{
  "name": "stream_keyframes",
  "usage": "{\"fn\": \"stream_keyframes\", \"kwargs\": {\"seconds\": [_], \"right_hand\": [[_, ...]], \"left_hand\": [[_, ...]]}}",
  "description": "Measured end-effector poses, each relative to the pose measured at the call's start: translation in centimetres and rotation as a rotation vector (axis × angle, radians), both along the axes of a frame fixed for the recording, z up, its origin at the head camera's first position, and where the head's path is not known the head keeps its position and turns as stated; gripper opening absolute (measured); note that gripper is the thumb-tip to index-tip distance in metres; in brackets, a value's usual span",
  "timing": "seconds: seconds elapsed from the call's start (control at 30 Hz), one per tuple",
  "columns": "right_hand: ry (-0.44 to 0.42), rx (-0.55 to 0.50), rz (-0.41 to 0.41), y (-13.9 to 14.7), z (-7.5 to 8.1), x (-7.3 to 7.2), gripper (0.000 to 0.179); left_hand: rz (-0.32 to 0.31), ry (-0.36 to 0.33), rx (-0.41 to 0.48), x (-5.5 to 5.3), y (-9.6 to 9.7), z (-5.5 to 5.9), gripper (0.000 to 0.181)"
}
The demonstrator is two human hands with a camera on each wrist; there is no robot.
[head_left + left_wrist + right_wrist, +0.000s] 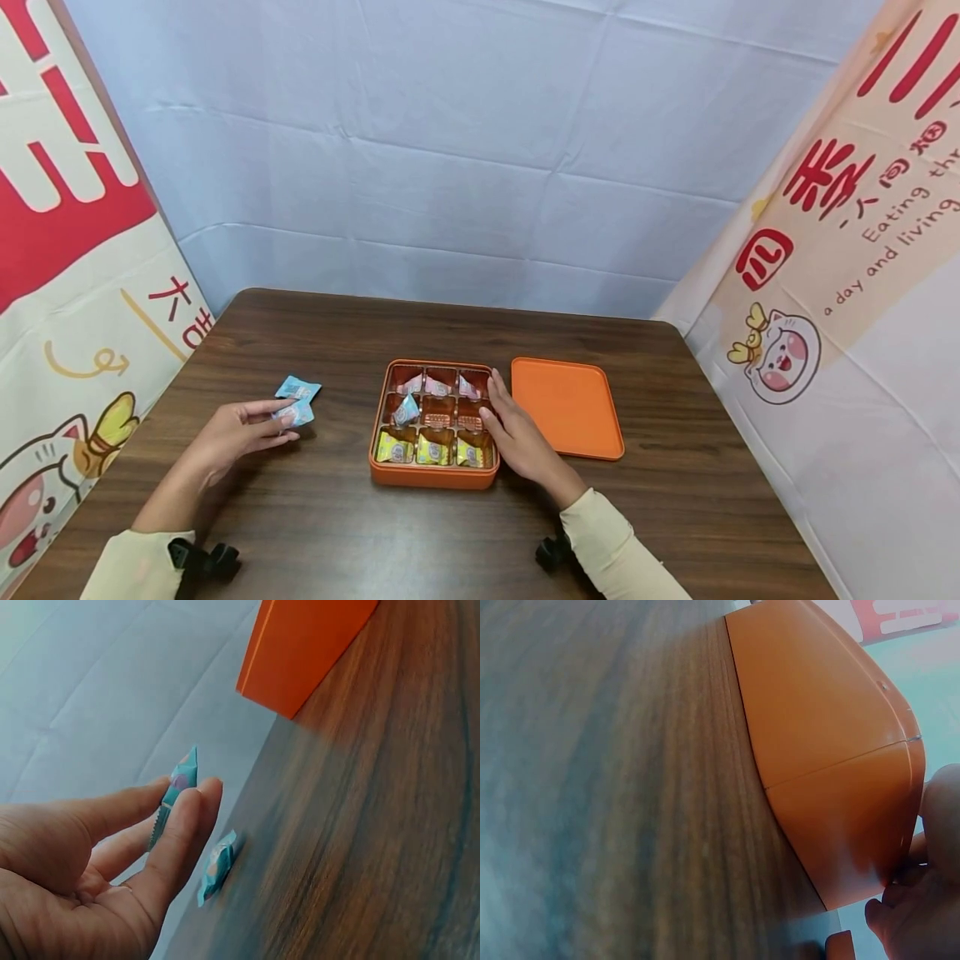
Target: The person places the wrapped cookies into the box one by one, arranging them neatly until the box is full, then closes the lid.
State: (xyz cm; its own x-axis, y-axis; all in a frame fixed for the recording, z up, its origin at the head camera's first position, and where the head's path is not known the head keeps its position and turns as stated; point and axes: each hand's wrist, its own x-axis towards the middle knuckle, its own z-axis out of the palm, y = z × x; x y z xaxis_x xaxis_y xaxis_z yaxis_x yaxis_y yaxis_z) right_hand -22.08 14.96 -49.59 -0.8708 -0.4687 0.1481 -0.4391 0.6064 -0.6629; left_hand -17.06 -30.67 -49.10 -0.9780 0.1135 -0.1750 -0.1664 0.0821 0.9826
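In the head view my left hand (238, 435) pinches a blue wrapped candy (297, 412) between thumb and fingertips, above the left part of the table. A second blue wrapped candy (297, 388) lies on the wood just beyond it. My right hand (519, 433) rests along the right side of an orange box (435, 477), its fingers fairly straight at the rim. Pink candies (437, 384) fill the box's far row and yellow candies (433, 450) its near row. One blue candy (406, 411) sits in the middle row's left compartment; ribbed bottoms show in the other two.
An orange lid (567, 408) lies flat on the dark wooden table (315, 525), right of the box. A white cloth (450, 150) hangs behind the table, and printed banners (847, 275) stand at both sides.
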Motion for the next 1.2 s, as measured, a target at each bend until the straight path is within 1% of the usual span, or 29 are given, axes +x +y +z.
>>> {"fn": "stream_keyframes", "kwargs": {"seconds": [0.17, 0.3, 0.4, 0.6, 0.73, 0.77, 0.97, 1.03, 1.2], "right_hand": [[0.003, 0.000, 0.002, 0.0, 0.0, 0.0, 0.064], [0.001, -0.003, 0.002, 0.0, 0.0, 0.0, 0.064], [-0.006, -0.002, -0.001, 0.1, 0.0, 0.0, 0.064], [-0.010, 0.000, -0.001, 0.1, 0.1, 0.0, 0.066], [-0.008, -0.001, -0.001, 0.1, 0.1, 0.0, 0.065], [-0.007, 0.000, -0.002, 0.1, 0.0, 0.0, 0.065], [-0.005, 0.002, -0.005, 0.1, 0.0, 0.0, 0.064], [-0.004, 0.003, -0.004, 0.1, -0.1, 0.0, 0.064], [0.000, 0.003, -0.001, 0.1, 0.0, 0.0, 0.063]], "left_hand": [[0.003, -0.022, 0.002, -0.2, 0.1, 0.0, 0.057], [0.015, -0.029, 0.029, -0.4, 0.3, 0.2, 0.059], [0.013, -0.027, 0.050, -0.5, 0.6, 0.2, 0.061], [-0.018, -0.010, 0.097, -0.5, 1.4, -0.1, 0.061], [-0.033, -0.015, 0.142, -0.6, 1.8, -0.3, 0.059], [-0.048, -0.011, 0.152, -0.6, 1.8, -0.3, 0.058], [-0.075, -0.025, 0.240, -0.8, 2.0, -0.2, 0.056], [-0.073, -0.034, 0.276, -0.8, 2.1, -0.2, 0.055], [-0.107, -0.024, 0.327, -0.9, 2.0, 0.0, 0.053]]}}
